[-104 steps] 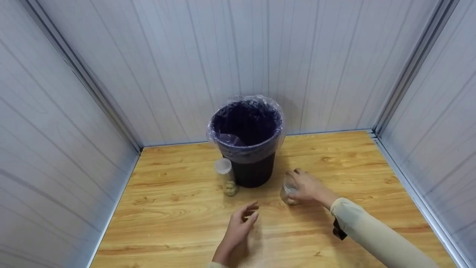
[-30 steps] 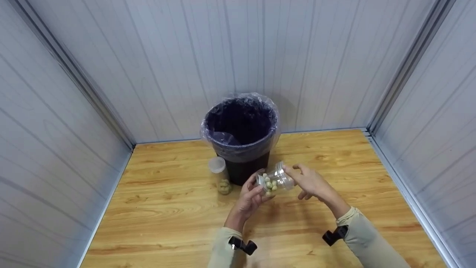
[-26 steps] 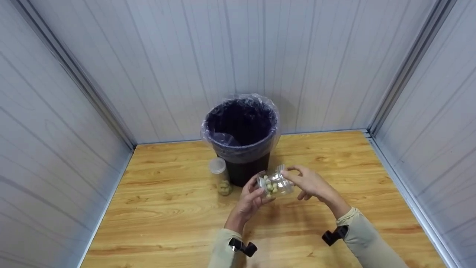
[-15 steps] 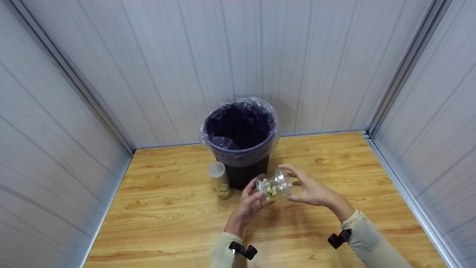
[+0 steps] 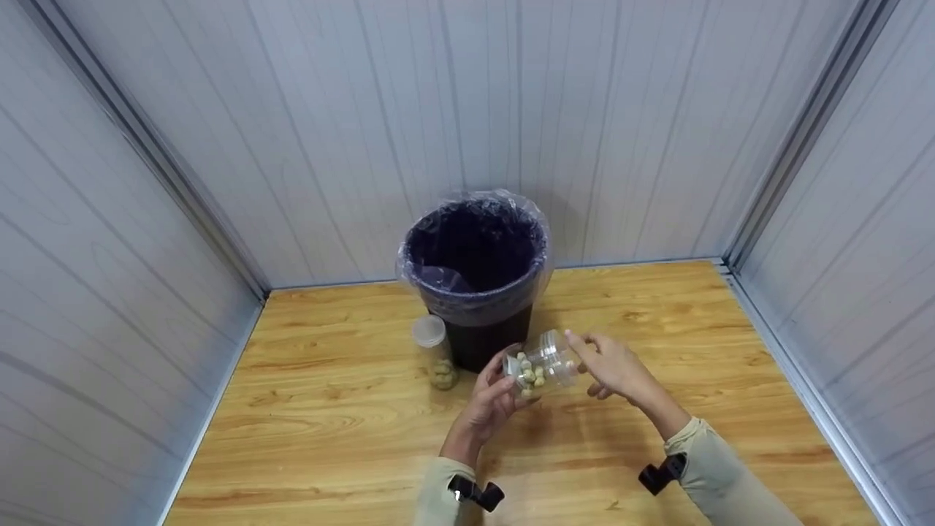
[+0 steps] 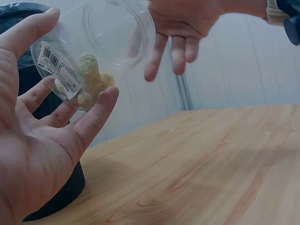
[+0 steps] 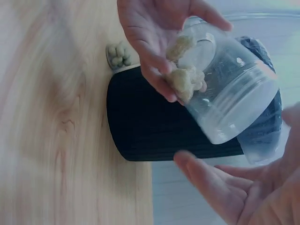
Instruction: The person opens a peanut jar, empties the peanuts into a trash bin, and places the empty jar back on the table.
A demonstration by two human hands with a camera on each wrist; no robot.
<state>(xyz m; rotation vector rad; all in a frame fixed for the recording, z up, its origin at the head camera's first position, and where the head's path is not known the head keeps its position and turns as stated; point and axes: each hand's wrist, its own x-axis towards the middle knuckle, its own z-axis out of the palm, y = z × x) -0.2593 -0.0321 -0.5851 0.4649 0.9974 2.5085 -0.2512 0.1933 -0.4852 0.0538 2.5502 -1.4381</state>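
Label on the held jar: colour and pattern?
The label is white with black barcode stripes and small dark print; clearest in the left wrist view.

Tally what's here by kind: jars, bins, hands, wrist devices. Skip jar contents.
Clear jars: 2 (held jar, standing jar)
Black bin: 1
Bare hands: 2 (left hand, right hand)
Black wrist devices: 2 (left device, right device)
Total: 7
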